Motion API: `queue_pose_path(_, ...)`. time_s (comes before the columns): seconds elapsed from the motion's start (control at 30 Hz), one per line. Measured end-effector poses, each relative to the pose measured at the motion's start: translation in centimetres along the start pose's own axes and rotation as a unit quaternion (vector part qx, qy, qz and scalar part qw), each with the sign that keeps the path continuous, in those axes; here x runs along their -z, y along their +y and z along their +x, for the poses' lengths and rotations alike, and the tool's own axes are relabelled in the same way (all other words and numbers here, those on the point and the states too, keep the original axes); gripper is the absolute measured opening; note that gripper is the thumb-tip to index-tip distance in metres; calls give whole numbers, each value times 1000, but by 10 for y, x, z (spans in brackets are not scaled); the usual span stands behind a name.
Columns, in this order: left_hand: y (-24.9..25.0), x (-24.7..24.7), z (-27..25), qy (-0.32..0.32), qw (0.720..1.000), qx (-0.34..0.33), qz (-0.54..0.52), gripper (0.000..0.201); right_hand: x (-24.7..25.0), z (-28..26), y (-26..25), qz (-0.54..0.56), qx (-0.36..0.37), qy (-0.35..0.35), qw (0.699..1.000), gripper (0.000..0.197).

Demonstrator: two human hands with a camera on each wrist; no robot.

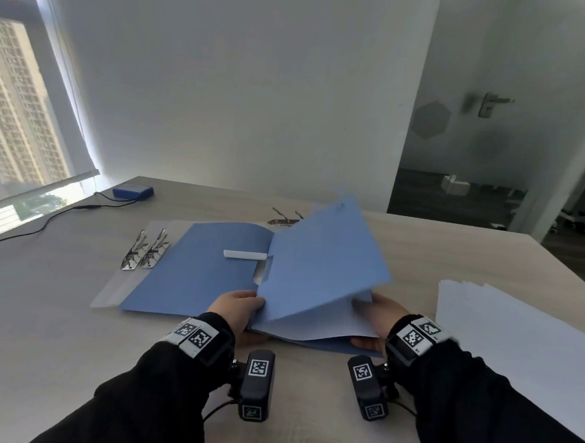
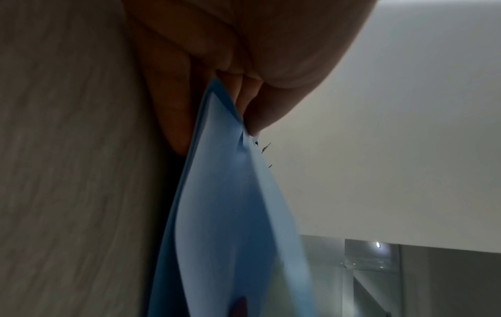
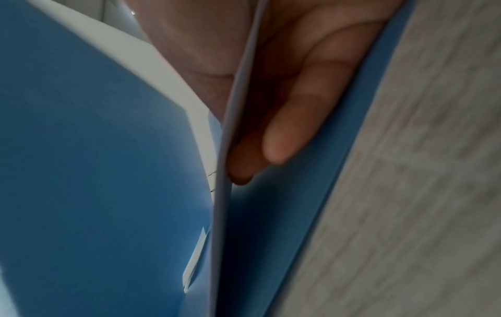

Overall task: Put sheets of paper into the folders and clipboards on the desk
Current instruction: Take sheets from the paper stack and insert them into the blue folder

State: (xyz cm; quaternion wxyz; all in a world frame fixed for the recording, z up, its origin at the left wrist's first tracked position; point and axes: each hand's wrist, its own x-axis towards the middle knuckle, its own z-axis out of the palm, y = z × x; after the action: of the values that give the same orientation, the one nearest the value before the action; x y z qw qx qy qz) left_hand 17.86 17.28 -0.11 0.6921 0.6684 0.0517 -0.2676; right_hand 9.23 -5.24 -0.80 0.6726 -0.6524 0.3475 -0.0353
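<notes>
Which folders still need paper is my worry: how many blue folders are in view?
2. The shut folder lies on the desk, left of centre. The open folder is nearer: the left hand grips its edge, the right hand grips paper inside. Others may be hidden.

The left hand's [image 1: 236, 307] fingers are hidden behind the raised folder cover [image 1: 319, 257], which is blurred. The paper stack [image 1: 516, 344] is cut off at the right edge.
</notes>
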Motion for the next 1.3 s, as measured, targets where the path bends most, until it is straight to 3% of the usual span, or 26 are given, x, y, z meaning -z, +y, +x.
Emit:
queue_pose_path(0.23, -7, 0, 9, -18, 1000, 21, -2, 15, -5, 3, -1, 30, -38, 52, 998, 14)
queue_pose_path(0.4, -7, -3, 7, -30, 999, 11, 26, 28, -2, 0, -2, 39, -27, 24, 999, 7)
queue_pose_path(0.53, -9, 1, 0, -15, 1000, -7, 8, 41, 8, -13, -3, 111, -24, 26, 993, 12)
queue_pose_path(0.67, -16, 9, -10, -5, 999, -33, -18, 47, 23, -22, -2, 79, 26, 61, 995, 33)
queue_pose_path(0.8, -19, 16, -22, -13, 997, -63, -51, 49, 26, -43, -2, -23, 112, 52, 992, 26)
queue_pose_path(0.9, -17, 13, -33, -24, 995, -69, -63, 46, 24, -56, 3, 16, 87, -11, 996, 24)
queue_pose_path(0.97, -16, 10, -37, -28, 995, -81, -40, 44, 23, -65, 6, 37, 81, -41, 995, 18)
queue_pose_path(1.1, -8, 8, -41, -29, 992, -93, 75, 37, 34, -68, 8, -5, 151, 2, 989, 26)
queue_pose_path(1.17, 0, 14, -39, 13, 976, -142, 167, 36, 43, -71, 7, -15, 165, 18, 986, 25)
queue_pose_path(1.3, 23, 29, -32, 147, 905, -263, 300, 38, 60, -77, 9, -23, 202, 25, 979, 24)
